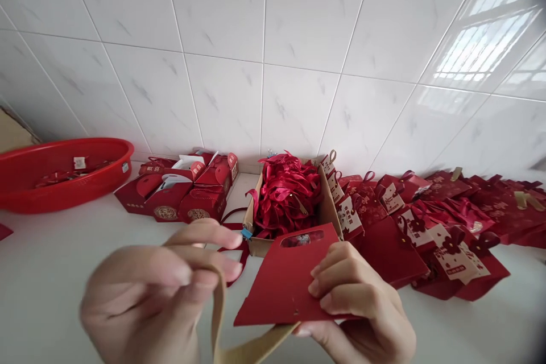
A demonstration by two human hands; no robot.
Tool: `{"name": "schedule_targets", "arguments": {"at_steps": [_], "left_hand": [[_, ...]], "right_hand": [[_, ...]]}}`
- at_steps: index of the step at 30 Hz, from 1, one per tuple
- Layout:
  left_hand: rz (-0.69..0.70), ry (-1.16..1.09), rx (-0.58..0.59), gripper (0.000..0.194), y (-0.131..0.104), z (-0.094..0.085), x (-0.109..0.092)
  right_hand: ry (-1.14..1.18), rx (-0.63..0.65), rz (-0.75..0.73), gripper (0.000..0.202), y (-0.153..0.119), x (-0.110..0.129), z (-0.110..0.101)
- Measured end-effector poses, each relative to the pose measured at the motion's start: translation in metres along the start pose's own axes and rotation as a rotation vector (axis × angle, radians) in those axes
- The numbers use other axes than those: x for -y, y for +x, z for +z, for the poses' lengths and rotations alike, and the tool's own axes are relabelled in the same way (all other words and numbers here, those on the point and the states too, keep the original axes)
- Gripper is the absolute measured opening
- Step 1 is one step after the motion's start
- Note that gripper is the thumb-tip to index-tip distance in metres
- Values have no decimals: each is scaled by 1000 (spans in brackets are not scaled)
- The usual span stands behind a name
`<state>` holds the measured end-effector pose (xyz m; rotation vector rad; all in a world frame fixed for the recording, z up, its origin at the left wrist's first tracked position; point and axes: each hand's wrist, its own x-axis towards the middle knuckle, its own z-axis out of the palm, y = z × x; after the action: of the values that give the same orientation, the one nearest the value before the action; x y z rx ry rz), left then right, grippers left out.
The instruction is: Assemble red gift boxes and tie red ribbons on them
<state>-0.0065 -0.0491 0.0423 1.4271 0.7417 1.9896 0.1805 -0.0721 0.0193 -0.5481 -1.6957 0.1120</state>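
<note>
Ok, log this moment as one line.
left hand: pinching tan ribbon | right hand: holding red cardboard piece | beyond: carton of red ribbons

The left hand (145, 290) is blurred, and the bottom edge cuts it off, as it does the right hand (362, 301). The beige ribbon (218, 307) dips past that same edge, so part of its loop is lost, and one end disappears beneath the red card (281, 284) (whether it passes through the card, I cannot tell). The card's underside is out of sight, and the card covers part of the cardboard box (258, 248). The red basin (63, 196) runs off the left edge; some red bags (503, 210) are cut off at right. Fine print on the tags (458, 259) is too small to read.
</note>
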Motion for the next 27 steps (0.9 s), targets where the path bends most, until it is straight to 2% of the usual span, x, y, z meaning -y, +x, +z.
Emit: {"name": "schedule_targets", "arguments": {"at_steps": [2, 4, 8, 13, 17, 22, 25, 27], "left_hand": [[-6, 3, 83, 12, -2, 7, -6], [-83, 48, 230, 7, 1, 12, -9], [-111, 152, 537, 17, 13, 13, -4], [-186, 152, 757, 23, 20, 12, -1], [-222, 81, 839, 27, 19, 9, -1], [-201, 6, 953, 24, 22, 6, 2], [-239, -1, 964, 24, 23, 7, 4], [-205, -17, 951, 25, 22, 9, 6]], "right_hand": [[6, 8, 3, 23, 0, -1, -2], [11, 24, 9, 24, 0, -2, -3], [26, 33, 17, 26, 0, -3, -4], [53, 27, 61, 26, 0, -5, -6], [56, 18, 55, 27, 0, -7, -7], [20, -38, 18, 22, 1, -9, -8], [11, -49, 15, 22, 1, -9, -8], [11, -63, 29, 23, 1, -9, -7]]}}
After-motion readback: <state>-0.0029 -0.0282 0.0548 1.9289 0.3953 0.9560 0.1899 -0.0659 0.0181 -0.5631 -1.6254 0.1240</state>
